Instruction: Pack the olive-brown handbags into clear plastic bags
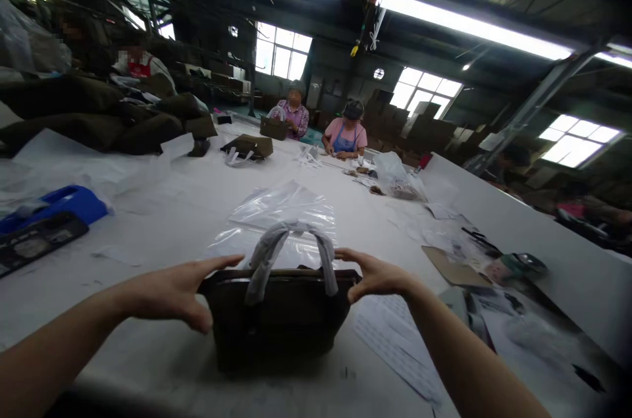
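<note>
A dark olive handbag (pixel 284 322) stands upright on the white table in front of me. Its two arched handles (pixel 266 253) are wrapped in whitish film, and a zip runs along the top. At the bag's left end is my left hand (pixel 170 289), thumb and fingers spread wide; contact there is unclear. My right hand (pixel 378 276) cups the right end, its thumb lying over the front corner and its fingers behind the top edge. Just beyond the bag lie clear plastic bags (pixel 289 207), flat and shiny. A printed sheet (pixel 399 345) lies beside it under my right forearm.
A blue tape dispenser (pixel 74 204) and a dark object (pixel 42 243) lie left. Dark bags (pixel 93 122) are piled behind them. Another handbag (pixel 254 146) rests farther back, near two seated co-workers (pixel 348 135). Cardboard (pixel 454 266), a jar (pixel 518 268) and a low partition (pixel 523 227) are right.
</note>
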Demonstrator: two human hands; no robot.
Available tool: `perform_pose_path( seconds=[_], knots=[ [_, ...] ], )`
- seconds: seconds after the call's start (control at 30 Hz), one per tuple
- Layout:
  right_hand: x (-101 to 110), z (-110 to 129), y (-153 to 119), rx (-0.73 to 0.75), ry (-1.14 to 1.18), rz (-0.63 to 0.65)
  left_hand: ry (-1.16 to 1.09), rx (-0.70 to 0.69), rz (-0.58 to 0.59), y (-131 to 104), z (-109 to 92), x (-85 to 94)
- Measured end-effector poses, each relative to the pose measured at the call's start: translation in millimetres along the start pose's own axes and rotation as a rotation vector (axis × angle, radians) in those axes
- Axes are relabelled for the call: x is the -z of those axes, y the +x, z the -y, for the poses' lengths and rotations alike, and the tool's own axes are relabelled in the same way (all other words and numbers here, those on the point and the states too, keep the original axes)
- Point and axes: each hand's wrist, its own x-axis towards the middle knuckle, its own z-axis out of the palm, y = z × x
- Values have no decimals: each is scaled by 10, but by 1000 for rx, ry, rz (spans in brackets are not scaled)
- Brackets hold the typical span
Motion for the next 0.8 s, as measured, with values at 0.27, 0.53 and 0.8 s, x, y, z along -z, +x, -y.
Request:
perform_pose_path(
  seconds=[0.27, 0.53, 0.8],
  knots=[
    [-185, -112, 334, -33, -56, -62, -5, 4, 23, 175, 42, -119],
    [-298, 335, 16, 329, -346, -330, 275, -192, -400, 67, 292, -40],
    [-1565, -283, -448, 505, -792, -182, 641, -494, -545, -248, 980, -1051]
  ],
)
